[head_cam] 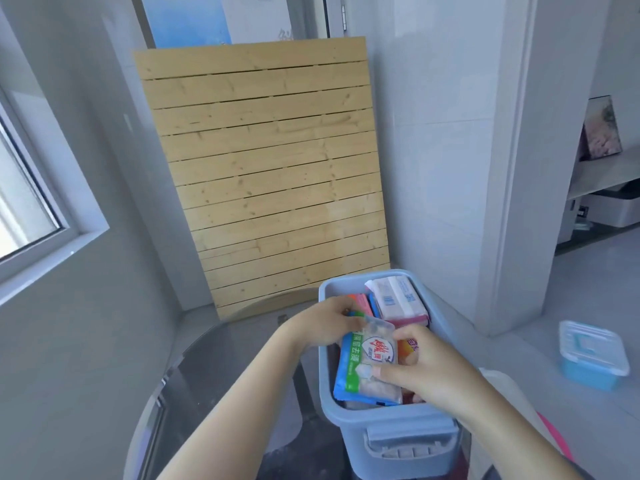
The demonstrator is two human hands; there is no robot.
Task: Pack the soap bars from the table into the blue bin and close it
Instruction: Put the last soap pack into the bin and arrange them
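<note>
Blue bin (pixel 391 424) sits w/ no lid on, on the dark glass table (pixel 214 372), toward the table's right edge, its latch handle on the near wall facing the camera. Both hands are over the bin's open top, holding one soap bar (pixel 367 367) in a blue/green wrapper w/ a clear window & red logo. The bar lies tilted across the bin's left half, near end down by the near rim, far end raised. Left hand (pixel 323 325) grips the far end, fingers curled around it over the bin's left rim; right hand (pixel 427 367) pinches the bar's right side, thumb on the wrapper face, other fingers curled behind, so neither hand's fingers are spread. More soap already in the bin: a white/pink wrapped pack (pixel 398 299) at the far right corner, a pink bar (pixel 362 303) standing on edge left of it, an orange pack (pixel 407 349) partly hidden under the right hand. Other items deeper in are too covered to tell apart. Beyond the table, a slatted wood panel (pixel 266 174) leans against the wall. On the floor to the right, well apart from the table, a small blue container w/ a clear clip-on lid (pixel 592 355).
</note>
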